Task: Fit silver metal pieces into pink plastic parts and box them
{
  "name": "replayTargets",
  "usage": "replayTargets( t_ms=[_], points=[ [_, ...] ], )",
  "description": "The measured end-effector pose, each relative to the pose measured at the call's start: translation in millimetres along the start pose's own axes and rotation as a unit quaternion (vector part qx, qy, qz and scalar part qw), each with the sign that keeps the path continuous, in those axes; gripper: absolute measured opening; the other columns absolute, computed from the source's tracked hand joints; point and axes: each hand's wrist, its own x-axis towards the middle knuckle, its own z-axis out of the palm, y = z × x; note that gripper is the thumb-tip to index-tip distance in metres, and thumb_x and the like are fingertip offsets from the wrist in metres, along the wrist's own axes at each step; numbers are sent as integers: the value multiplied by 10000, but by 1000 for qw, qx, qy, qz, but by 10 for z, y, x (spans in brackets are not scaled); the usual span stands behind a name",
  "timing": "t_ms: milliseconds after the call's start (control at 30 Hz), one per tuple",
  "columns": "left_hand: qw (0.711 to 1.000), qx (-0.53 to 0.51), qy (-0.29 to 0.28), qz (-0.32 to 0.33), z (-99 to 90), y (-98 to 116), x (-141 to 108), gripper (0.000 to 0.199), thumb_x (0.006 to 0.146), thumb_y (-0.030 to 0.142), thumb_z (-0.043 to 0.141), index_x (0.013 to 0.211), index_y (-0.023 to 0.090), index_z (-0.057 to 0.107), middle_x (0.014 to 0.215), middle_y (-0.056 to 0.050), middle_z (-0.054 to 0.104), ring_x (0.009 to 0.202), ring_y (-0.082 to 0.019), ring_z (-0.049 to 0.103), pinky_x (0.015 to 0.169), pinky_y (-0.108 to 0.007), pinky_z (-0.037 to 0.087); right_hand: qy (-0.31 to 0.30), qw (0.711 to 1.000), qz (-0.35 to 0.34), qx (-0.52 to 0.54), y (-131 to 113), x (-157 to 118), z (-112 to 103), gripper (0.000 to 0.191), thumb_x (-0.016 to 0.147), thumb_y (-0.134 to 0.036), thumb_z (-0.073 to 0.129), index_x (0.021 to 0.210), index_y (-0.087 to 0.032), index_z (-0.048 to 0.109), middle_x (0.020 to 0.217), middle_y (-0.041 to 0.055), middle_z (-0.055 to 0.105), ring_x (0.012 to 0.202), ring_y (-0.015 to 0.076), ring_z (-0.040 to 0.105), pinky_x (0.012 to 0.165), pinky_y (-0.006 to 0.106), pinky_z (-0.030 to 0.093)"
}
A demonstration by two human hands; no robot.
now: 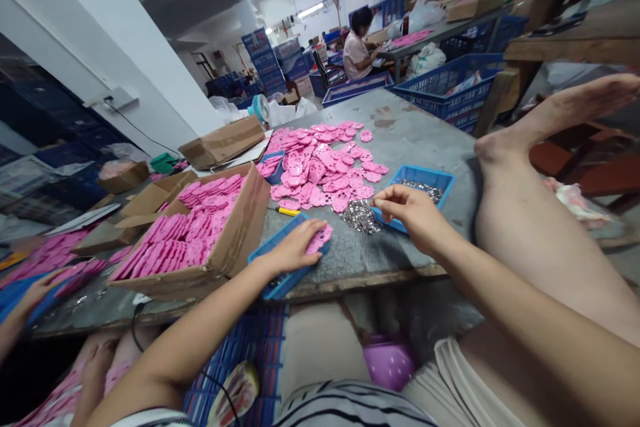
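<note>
My left hand (295, 245) is closed on a flat pink piece (320, 238) with a wavy edge, above a small blue tray (287, 285) near the table's front edge. To its right, my right hand (407, 208) has thumb and fingertips pinched together; whatever they hold, if anything, is too small to make out. It hovers beside a heap of small shiny metal parts (363, 217), in front of a second blue tray (445, 180) that contains more such parts. Beyond both hands spreads a loose pile of pink pieces (320, 167).
On the left stands a cardboard box (240, 233) packed with pink pieces. A yellow-handled tool (288, 211) lies by the left tray. A bare leg (530, 227) rises along the right table edge. Another person's hand (37, 293) is at far left; a person (357, 50) sits farther back.
</note>
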Motion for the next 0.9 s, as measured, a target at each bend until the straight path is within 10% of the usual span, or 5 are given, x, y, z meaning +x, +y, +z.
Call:
replayTargets(
  t_ms=[200, 433, 600, 700, 900],
  points=[
    [999, -4, -8, -39, -84, -102, -161, 688, 791, 275, 573, 1419, 131, 331, 1484, -164, 379, 1391, -263, 344, 1171, -453, 246, -54, 973, 57, -216, 159, 78, -27, 78, 716, -194, 546, 640, -185, 531, 583, -20, 544, 552, 111, 495, 570, 246, 403],
    [996, -59, 55, -42, -44, 23, -141, 762, 768, 322, 649, 1438, 163, 322, 1486, -148, 397, 1377, -275, 381, 1160, -459, 277, -217, 705, 84, -670, 209, -15, 33, 277, 864, -273, 505, 1037, -137, 673, 1118, 180, 683, 1027, 281, 648, 802, 334, 479],
    [993, -78, 91, 21, 60, 327, -90, 714, 835, 273, 573, 1475, 193, 266, 1519, -138, 360, 1403, -265, 345, 1171, -450, 260, -180, 651, 136, -725, 157, 6, -50, 330, 897, -254, 449, 1114, -137, 668, 1148, 193, 677, 1074, 305, 639, 822, 368, 486],
    [993, -86, 69, 49, 147, 497, -1, 772, 823, 179, 540, 1505, 226, 181, 1538, -119, 332, 1413, -259, 327, 1174, -454, 258, -147, 689, 128, -698, 159, 43, -81, 270, 885, -248, 475, 1003, -132, 689, 1054, 195, 698, 1000, 301, 656, 779, 363, 475],
    [988, -107, 51, 100, 228, 588, 184, 893, 740, 52, 503, 1518, 239, 107, 1581, -104, 229, 1455, -262, 226, 1184, -462, 234, -189, 936, 110, -277, 293, 4, 54, 254, 793, -391, 634, 673, -181, 555, 541, -28, 552, 504, 113, 503, 508, 240, 389]
  ],
)
